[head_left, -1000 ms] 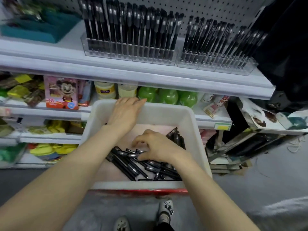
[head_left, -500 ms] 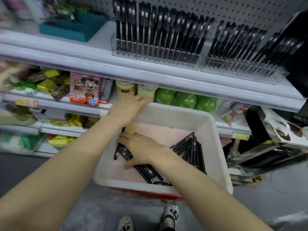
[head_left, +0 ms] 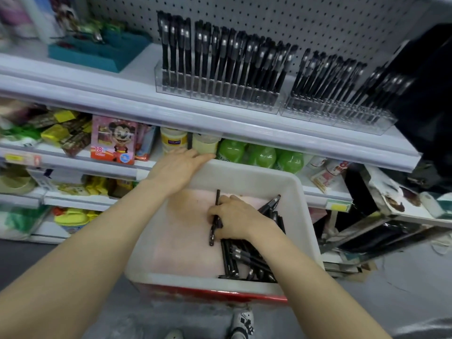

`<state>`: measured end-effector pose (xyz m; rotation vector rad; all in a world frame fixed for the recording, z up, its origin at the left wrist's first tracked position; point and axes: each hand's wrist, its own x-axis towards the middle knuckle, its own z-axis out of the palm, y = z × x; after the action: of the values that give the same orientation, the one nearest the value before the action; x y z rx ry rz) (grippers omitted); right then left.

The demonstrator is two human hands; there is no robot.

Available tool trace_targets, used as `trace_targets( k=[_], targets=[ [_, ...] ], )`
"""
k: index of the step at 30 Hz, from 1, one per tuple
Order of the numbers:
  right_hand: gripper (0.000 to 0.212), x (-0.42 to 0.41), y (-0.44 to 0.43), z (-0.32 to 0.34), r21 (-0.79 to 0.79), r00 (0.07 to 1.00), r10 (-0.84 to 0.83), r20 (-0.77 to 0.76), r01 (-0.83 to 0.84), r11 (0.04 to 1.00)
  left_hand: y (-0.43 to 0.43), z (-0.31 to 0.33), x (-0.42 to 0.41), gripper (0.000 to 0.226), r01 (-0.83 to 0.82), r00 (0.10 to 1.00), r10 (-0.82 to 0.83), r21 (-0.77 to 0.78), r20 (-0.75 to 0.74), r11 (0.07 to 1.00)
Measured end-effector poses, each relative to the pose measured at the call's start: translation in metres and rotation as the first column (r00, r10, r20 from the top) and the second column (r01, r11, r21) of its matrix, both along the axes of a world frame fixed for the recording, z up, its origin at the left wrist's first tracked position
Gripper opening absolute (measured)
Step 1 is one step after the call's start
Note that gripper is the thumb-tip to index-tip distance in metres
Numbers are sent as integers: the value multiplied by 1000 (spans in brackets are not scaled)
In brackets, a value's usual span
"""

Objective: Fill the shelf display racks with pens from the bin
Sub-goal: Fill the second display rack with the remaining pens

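Pens (head_left: 247, 260), all black with a silvery band near one end, lie heaped in the white bin (head_left: 269, 173), under and just right of the right hand (head_left: 238, 220). Too many overlap there to count. That hand's fingers are curled round one pen (head_left: 211, 237), slim and black, which sticks out beyond the knuckles on the far side and below the thumb on the near side. The left hand (head_left: 179, 167) lies flat on the bin's far left rim, fingers straight and together, holding nothing. Left of the right hand the bin's pinkish floor (head_left: 178, 241) is bare up to the near and left walls.

Above and beyond both hands, two clear racks stand side by side on the white shelf (head_left: 137, 91). The left rack (head_left: 220, 97) is over the left hand's fingertips and the right rack (head_left: 342, 117) is further right, with a narrow gap between them. Both hold upright black pens in close rows. Left of them sits one teal tray (head_left: 97, 57). Beneath the shelf, just past the left fingertips, stand two pale jars (head_left: 173, 140) and three green bottles (head_left: 261, 156).
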<state>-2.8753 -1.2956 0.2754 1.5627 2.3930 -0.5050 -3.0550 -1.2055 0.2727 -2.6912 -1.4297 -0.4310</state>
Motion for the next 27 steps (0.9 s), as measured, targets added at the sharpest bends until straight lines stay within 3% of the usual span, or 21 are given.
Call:
trace_targets(
  k=[4,8,10,12,17,23,27],
  targets=[
    [20,18,-4,1,58,982,-139,-127,148,987,0,1,-1,50,19,1000,-19,-10,-2,1000],
    [21,47,-3,8,118,901,-321,-291,367,923,-3,3,1,46,41,998,-42,35,36,999],
    [17,65,-1,11,47,804,-418,-423,480,876,-6,5,6,43,35,997,-39,75,62,997],
    [11,80,-1,17,-98,645,-493,-584,546,832,-11,8,17,42,38,996,-44,75,82,997],
    [11,97,-3,47,-243,279,-490,-826,608,756,-29,22,66,31,162,959,-147,-42,241,986],
    [14,106,-3,68,-267,92,-445,-891,687,676,-42,29,104,33,209,961,-171,-172,216,963],
    [23,106,-4,68,-367,-77,-441,-894,687,627,-42,30,112,28,217,950,-149,-234,275,948]
  ],
)
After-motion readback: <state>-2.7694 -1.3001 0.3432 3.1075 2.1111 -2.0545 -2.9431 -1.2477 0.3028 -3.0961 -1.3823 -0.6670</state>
